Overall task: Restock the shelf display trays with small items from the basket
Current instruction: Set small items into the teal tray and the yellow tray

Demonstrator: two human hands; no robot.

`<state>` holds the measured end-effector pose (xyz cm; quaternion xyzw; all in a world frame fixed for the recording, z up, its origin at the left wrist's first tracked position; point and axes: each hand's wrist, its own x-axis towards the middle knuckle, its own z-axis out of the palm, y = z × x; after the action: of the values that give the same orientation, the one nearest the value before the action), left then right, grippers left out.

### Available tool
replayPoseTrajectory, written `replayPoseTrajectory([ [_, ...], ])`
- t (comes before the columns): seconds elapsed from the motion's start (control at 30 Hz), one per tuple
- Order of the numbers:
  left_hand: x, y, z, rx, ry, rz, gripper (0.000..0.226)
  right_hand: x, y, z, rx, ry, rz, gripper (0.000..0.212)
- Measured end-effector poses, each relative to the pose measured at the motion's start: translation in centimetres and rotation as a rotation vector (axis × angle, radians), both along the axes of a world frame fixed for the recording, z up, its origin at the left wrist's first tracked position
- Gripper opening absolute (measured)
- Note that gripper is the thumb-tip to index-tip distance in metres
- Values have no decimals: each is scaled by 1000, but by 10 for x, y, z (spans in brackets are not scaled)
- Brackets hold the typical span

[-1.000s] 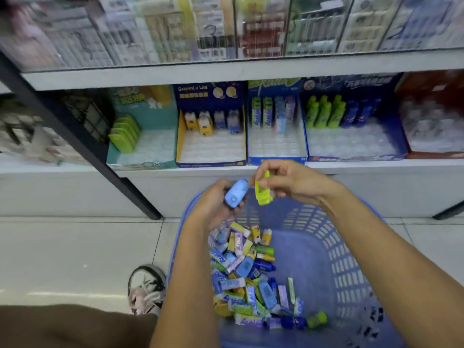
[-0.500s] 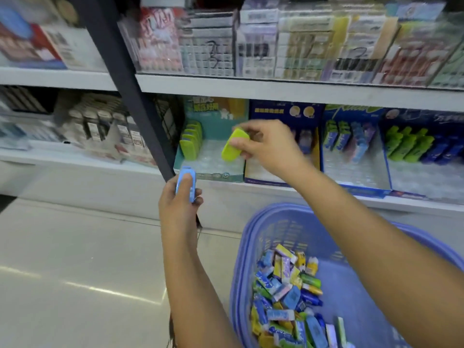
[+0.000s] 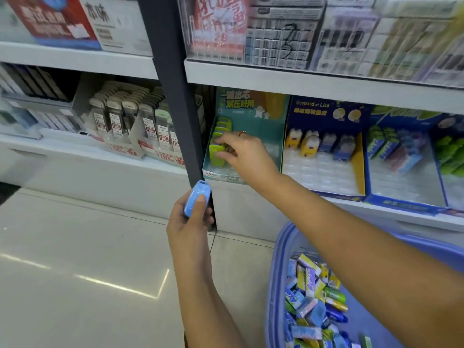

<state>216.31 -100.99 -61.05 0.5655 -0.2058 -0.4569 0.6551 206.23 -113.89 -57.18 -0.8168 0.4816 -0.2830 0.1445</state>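
Right hand (image 3: 241, 151) seats a green item (image 3: 216, 154) in the teal tray (image 3: 226, 175); left hand (image 3: 190, 222), below the tray, grips a blue item (image 3: 197, 200), likely next. Basket (image 3: 281, 272) sits lower right.

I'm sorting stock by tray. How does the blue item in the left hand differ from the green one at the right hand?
The blue item is held in the left hand below the shelf edge; the green item is in the teal tray under the right hand, in a row of matching greens. Both look small and rounded.
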Motion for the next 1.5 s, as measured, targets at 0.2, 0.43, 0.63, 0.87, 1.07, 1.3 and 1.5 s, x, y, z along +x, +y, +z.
replayPoseTrajectory([
  [0.2, 2, -2, 0, 23, -100, 25, 12, 3, -2, -4, -44, 76, 15, 24],
  [0.43, -7, -4, 9, -58, -262, -143, 15, -8, 5, 23, 84, 151, 4, 39],
  [0.63, -20, -15, 28, -137, -394, -135, 35, -41, 43, 57, 163, 233, 368, 35],
  [0.87, -64, -43, 35, -178, -860, -379, 48, -94, 4, 69, 175, -42, -27, 27],
  [1.07, -82, -42, 21, 75, -1185, -534, 58, -99, -41, 42, 176, 107, -121, 25],
  [1.3, -82, -43, 17, 43, -1192, -475, 54, -98, -55, 36, 199, 251, -74, 17],
  [1.5, -81, -43, 12, -7, -1141, -450, 51, -93, -60, 35, 329, 325, -199, 26],
])
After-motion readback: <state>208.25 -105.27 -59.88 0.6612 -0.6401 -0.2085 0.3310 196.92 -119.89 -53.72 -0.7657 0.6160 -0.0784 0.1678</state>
